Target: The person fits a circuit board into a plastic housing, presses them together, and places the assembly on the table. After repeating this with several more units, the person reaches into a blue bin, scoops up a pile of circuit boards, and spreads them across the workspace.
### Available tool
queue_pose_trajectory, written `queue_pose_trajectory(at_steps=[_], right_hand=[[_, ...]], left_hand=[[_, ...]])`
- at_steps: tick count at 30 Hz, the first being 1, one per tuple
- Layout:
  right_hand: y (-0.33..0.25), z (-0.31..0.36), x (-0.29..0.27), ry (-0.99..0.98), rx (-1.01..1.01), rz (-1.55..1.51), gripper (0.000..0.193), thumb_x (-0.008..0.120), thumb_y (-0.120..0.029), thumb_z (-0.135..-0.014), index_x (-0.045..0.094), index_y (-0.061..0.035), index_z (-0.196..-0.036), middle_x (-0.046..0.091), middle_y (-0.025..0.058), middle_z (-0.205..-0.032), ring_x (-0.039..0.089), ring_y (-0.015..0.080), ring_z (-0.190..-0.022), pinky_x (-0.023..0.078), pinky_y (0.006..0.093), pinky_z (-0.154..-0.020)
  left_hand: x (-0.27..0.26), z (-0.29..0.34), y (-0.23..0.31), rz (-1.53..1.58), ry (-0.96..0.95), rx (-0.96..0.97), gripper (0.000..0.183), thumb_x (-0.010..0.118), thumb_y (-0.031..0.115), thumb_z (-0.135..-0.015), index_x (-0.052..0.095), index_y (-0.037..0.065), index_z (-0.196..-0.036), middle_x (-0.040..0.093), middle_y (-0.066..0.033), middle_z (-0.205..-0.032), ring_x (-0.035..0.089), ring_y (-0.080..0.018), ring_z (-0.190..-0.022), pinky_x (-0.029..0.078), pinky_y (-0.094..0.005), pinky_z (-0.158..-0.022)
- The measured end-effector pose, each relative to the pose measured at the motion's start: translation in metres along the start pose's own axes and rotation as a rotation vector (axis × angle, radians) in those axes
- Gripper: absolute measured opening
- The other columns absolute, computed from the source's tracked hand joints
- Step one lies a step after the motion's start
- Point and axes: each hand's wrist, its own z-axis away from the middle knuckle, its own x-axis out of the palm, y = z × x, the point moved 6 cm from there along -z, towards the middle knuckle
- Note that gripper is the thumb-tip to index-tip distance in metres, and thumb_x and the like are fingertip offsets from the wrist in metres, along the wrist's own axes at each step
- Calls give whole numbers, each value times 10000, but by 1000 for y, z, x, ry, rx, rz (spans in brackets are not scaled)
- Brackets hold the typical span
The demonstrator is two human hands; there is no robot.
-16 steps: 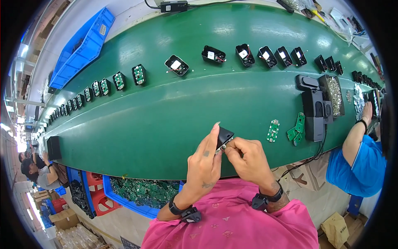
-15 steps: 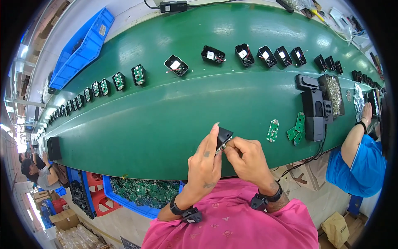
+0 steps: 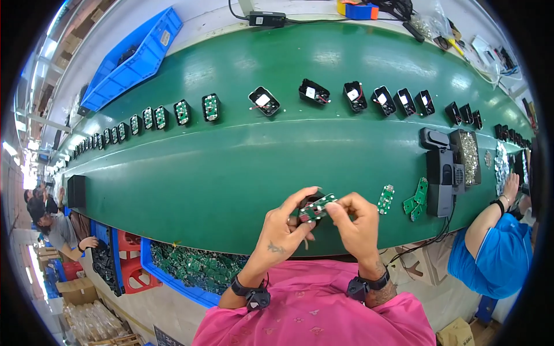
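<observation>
Above the near edge of the green bench, my left hand (image 3: 278,230) is wrapped round a small black plastic case (image 3: 310,200). Over the case lies a green circuit board (image 3: 316,210), tilted with its component side showing. Its right end is pinched between the thumb and fingers of my right hand (image 3: 359,224). The board covers most of the case, so I cannot tell how far it sits inside. To the right of my right hand, a loose circuit board (image 3: 386,199) lies on the bench, with several more boards (image 3: 416,200) beyond it.
Black cases with boards (image 3: 211,108) run along the left; cases with white blocks and wires (image 3: 354,96) continue right. A dark grey device (image 3: 440,173) adjoins a tray of small metal parts (image 3: 468,155). A blue bin (image 3: 147,262) holds boards below. A co-worker's arm (image 3: 490,225) rests at right.
The case has turned from showing its black outer side to showing the green board. Both hands have moved slightly down, and my view has shifted a little.
</observation>
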Motion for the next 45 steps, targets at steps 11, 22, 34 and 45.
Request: queue_pose_trajectory(at_steps=[11, 22, 34, 45], right_hand=[[-5, 6, 0, 117, -265, -126, 278, 670, -177, -961, 620, 9, -760, 611, 13, -652, 520, 61, -522, 367, 212, -457], [-20, 0, 0, -77, -73, -83, 282, 679, -178, -944, 636, 13, -741, 600, 49, -593, 535, 109, -528, 407, 290, -494], [-32, -7, -4, 42, -391, 261, 289, 662, -127, -936, 576, -4, -689, 510, 104, -578, 484, 275, -486, 356, 387, -475], [-25, -12, -3, 55, -240, 186, 185, 647, -134, -937, 617, -14, -1075, 591, 117, -694, 596, 262, -575, 462, 362, -544]], left_hand=[[6, -6, -1, 80, 56, 109, 574, 629, -148, -832, 541, 46, -1365, 600, -126, -1268, 695, -136, -854, 591, -252, -631], [11, -10, 24, -277, 283, 486, 529, 575, -181, -799, 632, 26, -1283, 617, -125, -1321, 638, -57, -843, 500, -189, -602], [12, -10, 19, -217, 140, 343, 588, 497, -150, -857, 507, 32, -1416, 606, -180, -1298, 665, -139, -905, 563, -244, -731], [23, -19, 6, 116, 219, 168, 302, 531, 168, -1031, 506, -2, -1280, 663, -145, -1037, 675, -128, -675, 514, -234, -476]])
